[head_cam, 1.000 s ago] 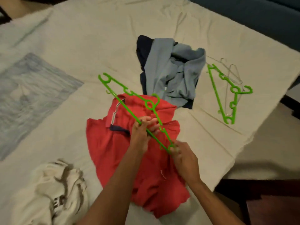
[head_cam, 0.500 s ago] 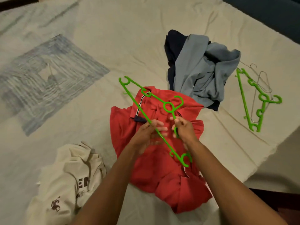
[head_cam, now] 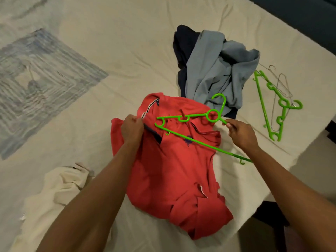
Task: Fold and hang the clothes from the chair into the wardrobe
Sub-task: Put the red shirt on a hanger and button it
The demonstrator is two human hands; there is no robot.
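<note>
A red polo shirt (head_cam: 174, 170) lies spread on the bed in front of me, collar toward the far side. My left hand (head_cam: 131, 127) grips the shirt's collar at its left edge. A green plastic hanger (head_cam: 196, 140) hovers over the shirt's chest, its hook pointing away from me. My right hand (head_cam: 240, 132) pinches the hanger's right arm just below the ring under the hook. The hanger's left tip sits close to the collar opening.
A pile of grey-blue and navy clothes (head_cam: 212, 70) lies beyond the shirt. Another green hanger (head_cam: 267, 106) and wire hangers (head_cam: 283, 88) lie at the right near the bed's edge. A white garment (head_cam: 54, 193) is crumpled at the lower left. The cream bedsheet (head_cam: 127, 60) has a blue patterned patch.
My left hand let go of the hanger and took the shirt's collar. My right hand shifted up the hanger and swung it round so its hook points away.
</note>
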